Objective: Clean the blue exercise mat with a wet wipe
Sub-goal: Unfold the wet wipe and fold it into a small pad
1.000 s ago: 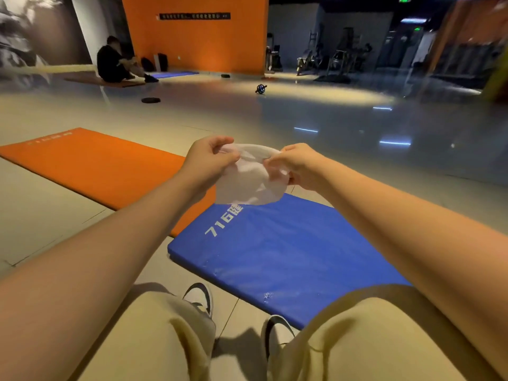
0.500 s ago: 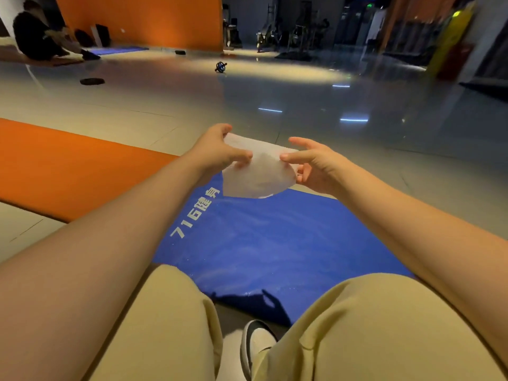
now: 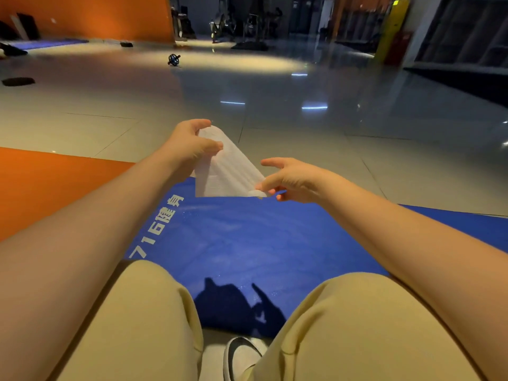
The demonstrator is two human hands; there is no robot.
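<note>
Holding wipe (image 3: 225,171) in air, stretched between both hands, over far end of blue mat (image 3: 261,243) and clear of it. Pinching upper corner with left hand (image 3: 189,145), thumb against fingers. Pinching lower corner with right hand (image 3: 291,180), index finger straight out above. Knees (image 3: 154,312) over mat's near edge. Orange mat (image 3: 41,188) alongside on left; ab wheel (image 3: 173,59) far off on floor (image 3: 302,138).

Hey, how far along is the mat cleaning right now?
Done: the wipe is out and mostly spread open. In hand: the left hand pinches its top corner and the right hand its lower corner, stretching it in the air above the mat. Left: all the wiping, it seems, since the wipe does not touch the mat yet.
</note>
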